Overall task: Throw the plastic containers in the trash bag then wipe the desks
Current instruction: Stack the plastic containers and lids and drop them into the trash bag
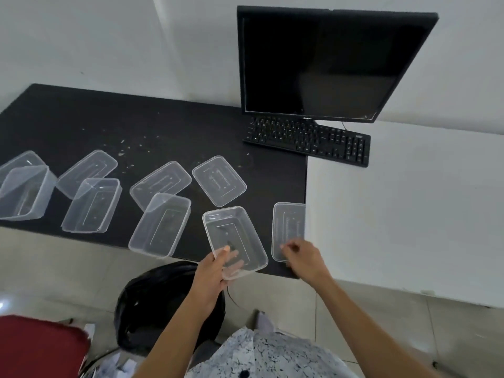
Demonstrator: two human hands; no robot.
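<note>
Several clear plastic containers and lids lie on the black desk (163,124). My left hand (215,271) grips the near corner of one open container (234,236) at the desk's front edge, thumb inside the rim. My right hand (302,255) rests on the near end of a clear lid (287,225) at the black desk's right edge, fingers curled onto it. A black trash bag (152,301) stands open on the floor below the desk, under my left forearm. More containers (161,225) and lids (218,181) spread to the left.
A white desk (409,214) adjoins on the right. A black monitor (321,64) and keyboard (308,137) sit at the back across both desks. Crumbs dot the black desk's middle. A red chair seat (38,347) is at the lower left on the tiled floor.
</note>
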